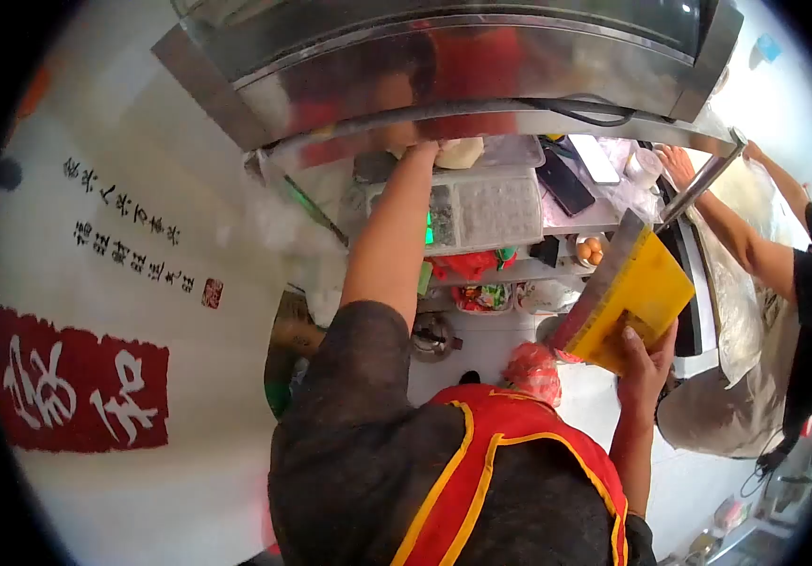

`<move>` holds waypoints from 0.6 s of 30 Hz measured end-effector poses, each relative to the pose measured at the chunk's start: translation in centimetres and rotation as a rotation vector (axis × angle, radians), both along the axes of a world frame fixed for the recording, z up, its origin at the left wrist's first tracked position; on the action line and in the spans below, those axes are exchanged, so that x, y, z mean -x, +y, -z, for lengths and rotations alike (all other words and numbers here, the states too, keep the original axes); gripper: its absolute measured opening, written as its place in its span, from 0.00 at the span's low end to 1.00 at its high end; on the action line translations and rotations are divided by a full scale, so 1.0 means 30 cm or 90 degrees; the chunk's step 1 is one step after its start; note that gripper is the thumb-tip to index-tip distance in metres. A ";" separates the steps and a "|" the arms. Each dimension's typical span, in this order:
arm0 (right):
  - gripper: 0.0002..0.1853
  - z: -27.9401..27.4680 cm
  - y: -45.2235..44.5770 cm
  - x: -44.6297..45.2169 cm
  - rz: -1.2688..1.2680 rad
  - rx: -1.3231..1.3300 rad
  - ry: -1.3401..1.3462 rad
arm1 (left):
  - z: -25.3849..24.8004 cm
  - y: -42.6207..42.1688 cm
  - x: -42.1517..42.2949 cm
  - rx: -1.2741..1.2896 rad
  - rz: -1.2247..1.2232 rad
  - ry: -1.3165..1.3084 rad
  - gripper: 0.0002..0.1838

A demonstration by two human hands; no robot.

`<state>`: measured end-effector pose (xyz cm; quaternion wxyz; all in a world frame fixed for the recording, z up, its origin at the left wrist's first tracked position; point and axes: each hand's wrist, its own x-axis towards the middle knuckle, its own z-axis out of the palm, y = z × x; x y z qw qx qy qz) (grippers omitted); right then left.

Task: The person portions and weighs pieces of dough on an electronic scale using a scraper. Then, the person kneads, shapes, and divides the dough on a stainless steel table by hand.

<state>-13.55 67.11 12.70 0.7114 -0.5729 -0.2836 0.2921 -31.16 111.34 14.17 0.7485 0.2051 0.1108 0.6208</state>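
My right hand (647, 363) is closed on a wide yellow scraper (646, 297) with a metal strip along one edge, held tilted above the floor. My left arm stretches forward over a counter scale (491, 212) with a small lit green display. At its end, my left hand (422, 151) is beside a pale lump that looks like dough (461, 153), on the scale's pan (517, 151). The fingers of that hand are mostly hidden beneath the steel cabinet edge, so whether they grip the lump does not show.
A steel cabinet (481, 80) overhangs the counter. Two phones, one black (565, 183) and one white (593, 158), lie right of the scale. Below are a bowl of eggs (589, 251) and shelves of packets. A co-worker's hand (677, 166) is at the right; a metal bar (703, 179) juts nearby.
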 end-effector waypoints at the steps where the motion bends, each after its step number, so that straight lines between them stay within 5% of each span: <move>1: 0.30 0.001 0.001 0.008 0.007 0.002 -0.007 | 0.005 0.017 -0.008 0.003 0.003 0.007 0.22; 11: 0.32 0.008 0.001 0.038 0.038 -0.012 -0.027 | 0.040 0.060 -0.054 -0.011 0.028 0.146 0.26; 18: 0.32 0.005 0.000 0.028 0.040 -0.007 -0.023 | -0.024 0.053 0.258 -0.181 -0.235 0.515 0.30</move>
